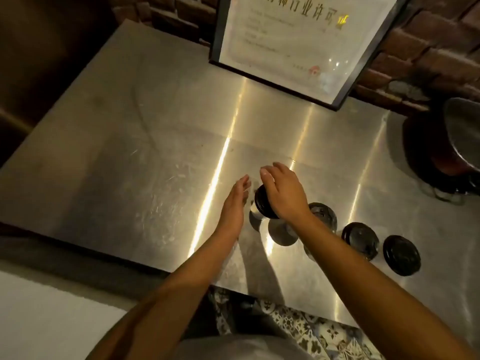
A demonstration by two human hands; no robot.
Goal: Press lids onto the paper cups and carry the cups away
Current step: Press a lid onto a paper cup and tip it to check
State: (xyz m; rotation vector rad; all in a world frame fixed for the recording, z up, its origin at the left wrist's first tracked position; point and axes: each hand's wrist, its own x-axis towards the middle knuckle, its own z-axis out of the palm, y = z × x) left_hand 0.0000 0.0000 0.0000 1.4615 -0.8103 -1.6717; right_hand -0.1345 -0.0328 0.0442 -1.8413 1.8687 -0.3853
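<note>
Several paper cups with black lids stand in a row on the steel counter. My right hand lies palm down on the black lid of the leftmost cup, fingers spread. My left hand is beside that cup on its left, fingers apart, holding nothing; I cannot tell whether it touches the cup wall. To the right stand a second lidded cup, partly behind my right wrist, a third and a fourth.
A framed certificate leans against the brick wall at the back. A metal pot sits on a dark burner at the right edge. The counter's front edge runs near my body, above a patterned tile floor.
</note>
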